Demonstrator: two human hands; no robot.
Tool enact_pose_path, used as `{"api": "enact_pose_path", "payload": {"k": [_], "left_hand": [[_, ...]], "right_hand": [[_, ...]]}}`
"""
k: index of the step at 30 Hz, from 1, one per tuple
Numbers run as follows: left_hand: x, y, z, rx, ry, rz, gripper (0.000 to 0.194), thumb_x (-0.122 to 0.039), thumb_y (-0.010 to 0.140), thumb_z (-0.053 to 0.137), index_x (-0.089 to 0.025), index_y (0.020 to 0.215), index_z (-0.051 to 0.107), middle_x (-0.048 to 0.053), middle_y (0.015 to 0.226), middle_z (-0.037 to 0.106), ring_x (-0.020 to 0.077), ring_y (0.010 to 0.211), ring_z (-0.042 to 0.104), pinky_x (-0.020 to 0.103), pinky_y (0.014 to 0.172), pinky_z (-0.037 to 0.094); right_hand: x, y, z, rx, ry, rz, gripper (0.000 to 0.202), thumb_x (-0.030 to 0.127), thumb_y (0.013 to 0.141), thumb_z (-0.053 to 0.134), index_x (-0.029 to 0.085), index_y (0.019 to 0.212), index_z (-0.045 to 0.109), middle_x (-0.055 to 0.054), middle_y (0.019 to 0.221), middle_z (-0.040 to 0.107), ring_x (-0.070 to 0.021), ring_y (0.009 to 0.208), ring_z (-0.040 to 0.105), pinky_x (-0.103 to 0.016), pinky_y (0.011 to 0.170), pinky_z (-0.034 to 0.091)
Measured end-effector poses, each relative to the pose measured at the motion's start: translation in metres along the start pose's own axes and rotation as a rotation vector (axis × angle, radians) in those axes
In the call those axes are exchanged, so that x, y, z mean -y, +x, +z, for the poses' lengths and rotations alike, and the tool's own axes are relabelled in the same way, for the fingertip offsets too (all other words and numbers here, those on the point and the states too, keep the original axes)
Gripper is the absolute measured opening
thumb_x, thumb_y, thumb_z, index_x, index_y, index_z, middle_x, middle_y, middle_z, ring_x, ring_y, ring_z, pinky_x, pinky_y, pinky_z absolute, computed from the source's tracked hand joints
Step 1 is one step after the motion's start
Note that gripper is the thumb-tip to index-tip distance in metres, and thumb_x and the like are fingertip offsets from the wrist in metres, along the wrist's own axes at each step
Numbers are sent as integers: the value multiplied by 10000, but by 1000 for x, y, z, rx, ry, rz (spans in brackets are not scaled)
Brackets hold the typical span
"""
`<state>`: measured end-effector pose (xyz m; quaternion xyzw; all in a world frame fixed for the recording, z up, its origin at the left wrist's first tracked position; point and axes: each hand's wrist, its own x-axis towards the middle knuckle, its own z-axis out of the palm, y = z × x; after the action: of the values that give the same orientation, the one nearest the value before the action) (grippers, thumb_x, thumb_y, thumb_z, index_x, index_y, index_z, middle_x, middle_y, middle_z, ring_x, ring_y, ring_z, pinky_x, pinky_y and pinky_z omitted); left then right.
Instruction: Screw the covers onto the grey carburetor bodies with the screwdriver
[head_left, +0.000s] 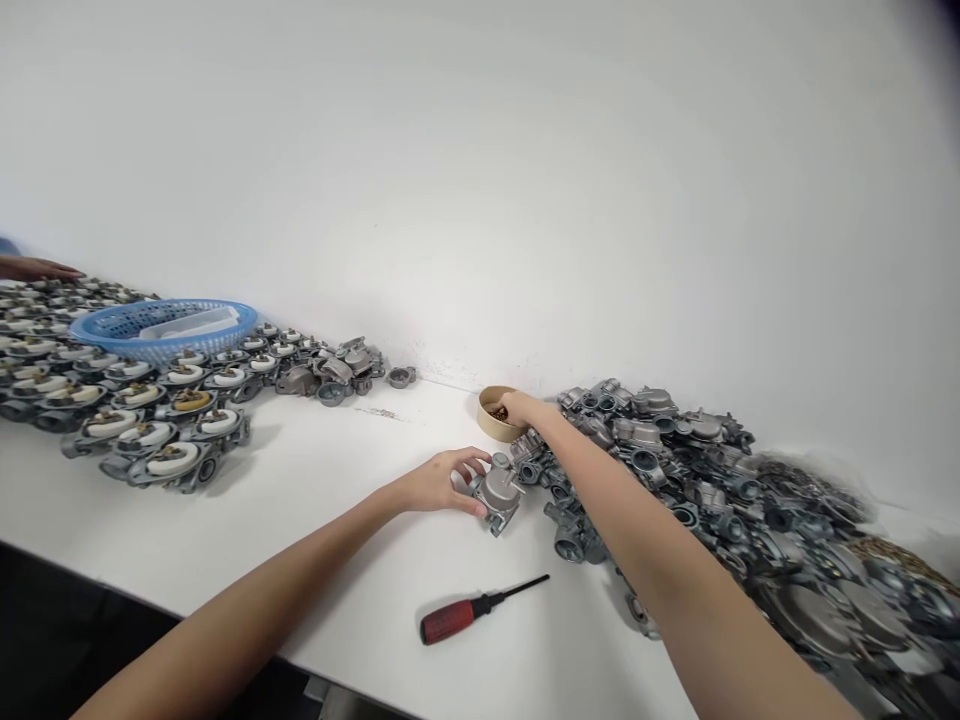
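My left hand (442, 483) curls its fingers and thumb around the near side of a grey metal carburetor (501, 490), which rests on the white table. The fingers of my right hand (519, 410) dip into a small round tan tub (495, 428) of small brass-coloured pieces, probably screws. Those fingertips are bent together and partly hidden, so what they pinch does not show. A screwdriver (454, 620) with a red and black handle lies on the table in front of the carburetor, its shaft pointing right.
To the right, a large heap of carburetors (645, 430) spreads under my right forearm. Rows of carburetor bodies with white floats (172, 460) fill the left, around a blue basket (244, 325). Loose metal covers (345, 368) lie near the wall. Another person's hand (41, 269) is at far left.
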<state>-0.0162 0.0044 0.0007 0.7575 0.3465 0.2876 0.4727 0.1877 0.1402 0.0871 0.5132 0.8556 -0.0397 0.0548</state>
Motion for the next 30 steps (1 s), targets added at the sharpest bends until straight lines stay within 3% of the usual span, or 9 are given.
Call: {"api": "enact_pose_path", "payload": {"k": [3, 6, 13, 30], "left_hand": [[1, 0, 0, -15, 12, 8, 823, -502, 660, 916, -258, 1374, 589, 113, 1239, 633, 267, 1029, 642, 360, 804, 536], [4, 1, 0, -22, 23, 13, 825, -511, 663, 913, -272, 1384, 590, 106, 1236, 632, 251, 996, 639, 351, 788, 537], [7, 3, 0, -22, 27, 32, 814, -509, 662, 911, -276, 1378, 603, 100, 1226, 643, 239, 975, 637, 339, 777, 538], [4, 2, -2, 2, 16, 35, 820, -515, 668, 907, -275, 1389, 599, 110, 1241, 645, 252, 984, 650, 342, 776, 540]], "right_hand": [[-6, 8, 5, 132, -10, 63, 288, 366, 1014, 625, 173, 1227, 645, -86, 1236, 649, -216, 1058, 663, -393, 911, 594], [-7, 12, 9, 171, -20, 118, 312, 373, 1006, 638, 152, 1227, 642, -87, 1231, 649, -229, 1065, 662, -405, 914, 592], [-6, 14, 13, 145, -20, 208, 316, 371, 1006, 638, 152, 1232, 641, -103, 1258, 638, -234, 1094, 653, -410, 936, 584], [-19, 11, 7, 79, 90, 202, 296, 364, 1001, 649, 154, 1209, 649, -98, 1219, 651, -218, 1059, 664, -376, 901, 592]]}}
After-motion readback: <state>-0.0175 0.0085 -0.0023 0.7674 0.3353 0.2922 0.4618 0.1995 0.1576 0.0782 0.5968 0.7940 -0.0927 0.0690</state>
